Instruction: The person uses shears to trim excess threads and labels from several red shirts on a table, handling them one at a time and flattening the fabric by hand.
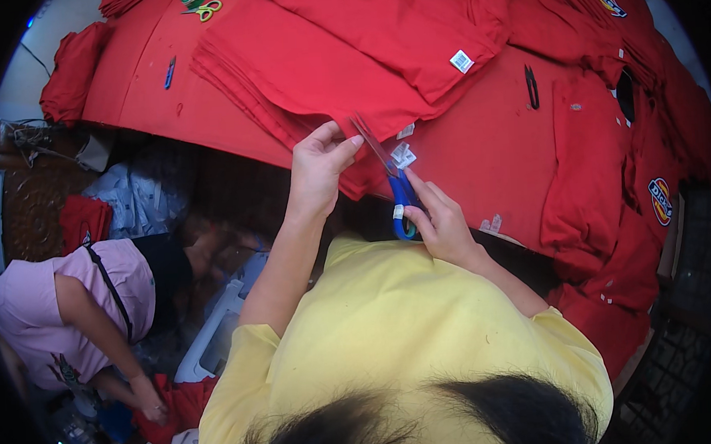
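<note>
A stack of folded red garments [306, 48] with small white labels lies in front of me on the table. At its near edge my left hand [320, 163] is closed, thumb and finger pinched together; what they hold, if anything, is too small to make out. In my right hand [444, 221] is a pair of scissors [402, 194] with blue handles. Their metal blades point up and left, beside the left fingertips and against the red cloth. A white label [403, 155] lies next to the blades.
More red garments [586, 170] are heaped at the right. Black thread snips [532, 86], blue snips [170, 72] and yellow-green scissors [204, 10] lie on the red-topped table [489, 159]. At lower left, a person in pink [78, 293] bends over red cloth by a white sewing machine [213, 334].
</note>
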Available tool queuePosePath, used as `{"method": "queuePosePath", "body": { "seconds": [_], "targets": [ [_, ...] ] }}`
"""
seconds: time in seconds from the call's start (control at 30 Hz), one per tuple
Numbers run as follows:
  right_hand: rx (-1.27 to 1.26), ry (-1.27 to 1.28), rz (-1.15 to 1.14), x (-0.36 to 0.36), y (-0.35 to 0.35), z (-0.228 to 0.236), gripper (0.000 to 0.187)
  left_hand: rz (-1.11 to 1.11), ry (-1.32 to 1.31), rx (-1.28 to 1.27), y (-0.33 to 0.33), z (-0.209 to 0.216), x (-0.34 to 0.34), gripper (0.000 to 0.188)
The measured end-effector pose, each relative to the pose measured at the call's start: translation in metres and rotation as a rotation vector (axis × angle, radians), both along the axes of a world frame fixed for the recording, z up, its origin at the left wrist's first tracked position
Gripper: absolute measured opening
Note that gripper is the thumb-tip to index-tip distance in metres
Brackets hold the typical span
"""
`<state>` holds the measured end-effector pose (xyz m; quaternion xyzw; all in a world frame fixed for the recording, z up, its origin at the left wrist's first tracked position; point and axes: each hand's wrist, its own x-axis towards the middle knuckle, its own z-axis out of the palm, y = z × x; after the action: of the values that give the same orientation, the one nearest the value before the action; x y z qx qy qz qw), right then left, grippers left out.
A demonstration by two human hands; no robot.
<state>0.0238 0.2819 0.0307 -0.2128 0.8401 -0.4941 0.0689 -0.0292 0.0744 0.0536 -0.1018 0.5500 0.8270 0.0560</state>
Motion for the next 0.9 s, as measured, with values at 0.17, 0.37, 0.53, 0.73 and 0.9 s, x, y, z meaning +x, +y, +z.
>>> {"method": "queuePosePath", "body": {
  "seconds": [0.17,0.37,0.53,0.73,0.9],
  "targets": [
    [-0.066,-0.147,0.003,0.003,0.000,0.002,0.054,0.019,-0.054,0.012,-0.001,0.000,0.001,0.028],
    [-0.033,-0.089,0.030,-0.004,-0.003,0.010,0.056,0.003,0.010,-0.025,0.003,0.003,0.009,0.030],
    [-0.192,-0.334,-0.015,-0.007,-0.003,0.002,0.051,-0.031,0.018,-0.034,-0.002,-0.003,0.010,0.031],
    [-0.291,-0.371,0.030,-0.007,0.003,-0.003,0.049,0.076,-0.034,0.150,-0.002,-0.001,0.007,0.028],
    [-0.048,-0.200,0.067,-0.011,0.001,0.018,0.054,0.025,-0.024,0.082,-0.005,-0.002,0.013,0.031]
  ]
}}
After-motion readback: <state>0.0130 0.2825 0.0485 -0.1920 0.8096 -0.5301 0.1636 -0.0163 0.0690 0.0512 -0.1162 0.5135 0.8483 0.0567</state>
